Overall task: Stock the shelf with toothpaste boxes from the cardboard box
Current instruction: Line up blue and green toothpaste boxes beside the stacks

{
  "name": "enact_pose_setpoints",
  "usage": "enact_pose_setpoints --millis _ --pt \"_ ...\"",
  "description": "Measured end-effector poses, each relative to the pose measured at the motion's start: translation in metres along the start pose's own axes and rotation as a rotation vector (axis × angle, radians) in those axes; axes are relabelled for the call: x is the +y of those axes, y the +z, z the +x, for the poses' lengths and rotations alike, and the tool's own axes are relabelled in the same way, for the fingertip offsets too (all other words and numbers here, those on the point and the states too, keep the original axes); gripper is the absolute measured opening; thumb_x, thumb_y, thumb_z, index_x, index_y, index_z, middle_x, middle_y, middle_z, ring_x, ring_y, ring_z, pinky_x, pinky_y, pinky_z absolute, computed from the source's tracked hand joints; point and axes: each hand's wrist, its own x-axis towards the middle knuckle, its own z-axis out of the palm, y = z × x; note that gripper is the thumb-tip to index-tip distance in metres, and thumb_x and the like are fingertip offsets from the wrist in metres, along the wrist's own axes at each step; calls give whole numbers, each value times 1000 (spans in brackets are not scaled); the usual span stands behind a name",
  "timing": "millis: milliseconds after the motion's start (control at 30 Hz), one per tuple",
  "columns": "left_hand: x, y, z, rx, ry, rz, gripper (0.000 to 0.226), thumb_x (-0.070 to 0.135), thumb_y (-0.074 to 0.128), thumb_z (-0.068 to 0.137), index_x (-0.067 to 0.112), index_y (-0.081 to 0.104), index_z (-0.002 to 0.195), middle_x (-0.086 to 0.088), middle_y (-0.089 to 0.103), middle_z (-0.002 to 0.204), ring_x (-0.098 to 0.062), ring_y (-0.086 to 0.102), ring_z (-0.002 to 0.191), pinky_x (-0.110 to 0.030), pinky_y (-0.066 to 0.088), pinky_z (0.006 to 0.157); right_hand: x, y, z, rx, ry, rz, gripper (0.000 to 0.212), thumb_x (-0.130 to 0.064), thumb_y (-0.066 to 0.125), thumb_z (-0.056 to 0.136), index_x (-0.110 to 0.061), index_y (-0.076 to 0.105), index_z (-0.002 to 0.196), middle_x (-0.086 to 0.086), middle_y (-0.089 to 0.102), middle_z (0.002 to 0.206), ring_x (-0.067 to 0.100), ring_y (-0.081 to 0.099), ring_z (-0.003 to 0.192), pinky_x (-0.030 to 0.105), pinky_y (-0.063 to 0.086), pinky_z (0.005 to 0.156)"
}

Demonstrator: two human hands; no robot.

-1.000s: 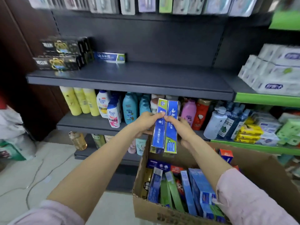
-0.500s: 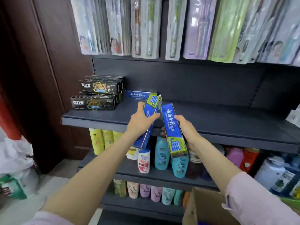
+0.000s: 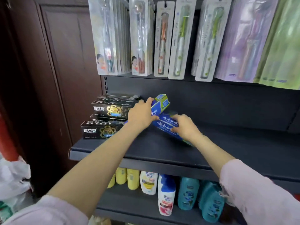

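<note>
Dark metal shelving [image 3: 146, 151] fills the wall, toothbrush packs [image 3: 177, 39] hanging at twelve o'clock. On the shelf, the left hand [image 3: 141, 116] curls round a blue toothpaste box [image 3: 159, 105], tilted, its green end up toward one o'clock. Just at its four o'clock, the right hand [image 3: 186, 127] grips a second blue box [image 3: 165, 125] lying low on the shelf. Black toothpaste boxes [image 3: 107, 117] are stacked at nine o'clock, bottles [image 3: 165, 192] below.

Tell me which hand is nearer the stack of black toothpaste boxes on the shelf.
Left. The left hand, gripping a blue toothpaste box, sits right against the black toothpaste boxes. The right hand holds another blue box farther right, apart from them.
</note>
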Motion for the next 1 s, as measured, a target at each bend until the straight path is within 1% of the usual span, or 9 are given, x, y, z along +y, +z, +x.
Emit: enact_pose_setpoints --millis 67,167,533,600,667,767,833,900,1000 --pt "-5 2 20 -37 44 64 78 46 70 79 30 31 144 -11 50 126 -31 49 119 -44 44 92 0 8 21 21 -36 -194 51 -18 59 89 -25 45 138 8 48 130 28 46 121 42 40 97" --pt "-6 8 50 -68 92 70 79 44 69 81 33 27 147 -12 50 125 -32 48 119 -43 43 94 4 20 52 35 -94 -290 53 -19 53 93 -31 38 142 5 47 133 27 43 125 42 37 97" --pt "5 29 109 -156 178 -180 73 35 72 80 18 40 143 -10 58 129 -28 53 119 -43 43 101 13 67 105 16 -207 -503 51 -20 43 98 -28 29 147 8 33 143 28 28 133 41 29 110" --pt "4 28 112 -160 188 -159 74 35 71 80 19 38 144 -10 55 133 -28 51 121 -45 43 101 16 66 105 -43 -239 -365 56 -11 43 97 -21 26 149 10 30 145 29 30 134 36 29 111" --pt "2 28 115 -170 203 -112 75 34 70 82 21 34 146 -10 51 138 -29 48 125 -46 41 102 19 59 103 -37 -183 -37 55 -4 45 94 -13 30 147 11 35 147 28 35 135 31 27 111" --pt "1 33 118 -211 221 -34 74 31 67 84 22 31 147 -8 46 143 -30 44 129 -46 40 104 25 44 100 156 82 476 42 0 51 89 -5 49 131 11 57 129 26 52 122 30 38 101" --pt "2 37 121 -242 196 -47 75 30 71 82 16 34 146 -9 46 143 -30 45 130 -43 39 105 26 36 98 221 219 673 37 -5 56 88 -4 47 124 11 61 122 28 57 113 36 44 98" --pt "3 42 123 -253 158 -95 71 28 75 78 13 42 140 -10 51 138 -29 48 126 -39 41 104 27 32 97 262 278 736 48 -9 60 88 -4 36 129 16 54 129 29 55 115 41 44 100" --pt "4 47 124 -246 154 -106 68 25 81 72 14 50 132 -10 55 133 -27 52 122 -35 42 100 30 24 95 314 204 537 75 -11 65 86 -10 19 145 17 25 146 30 37 132 37 32 110"
